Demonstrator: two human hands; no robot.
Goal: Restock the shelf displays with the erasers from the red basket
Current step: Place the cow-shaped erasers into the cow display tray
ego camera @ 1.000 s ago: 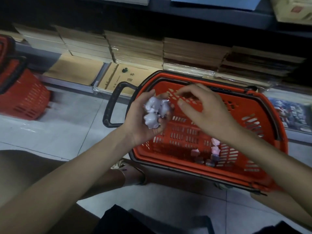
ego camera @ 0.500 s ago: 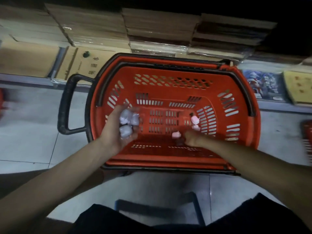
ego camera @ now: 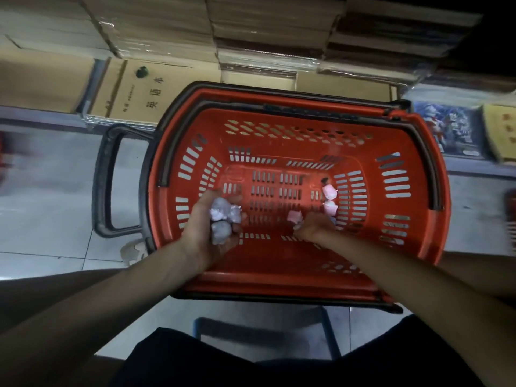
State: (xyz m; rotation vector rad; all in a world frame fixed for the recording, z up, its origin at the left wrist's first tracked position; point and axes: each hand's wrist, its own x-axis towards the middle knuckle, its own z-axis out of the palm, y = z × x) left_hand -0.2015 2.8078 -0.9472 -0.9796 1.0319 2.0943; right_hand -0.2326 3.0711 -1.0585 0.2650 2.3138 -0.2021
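Head view: scooping the loose bits out, one by one.
The left hand (ego camera: 206, 236) cups a bunch of pale erasers (ego camera: 222, 219) in curled fingers. The right hand (ego camera: 317, 226) bends down to the floor of the red basket (ego camera: 418, 141); I cannot tell if it has one. Best to pinch one of the pink erasers (ego camera: 329, 191) at a time and keep the left palm up. The shelf (ego camera: 268, 29) waits behind.
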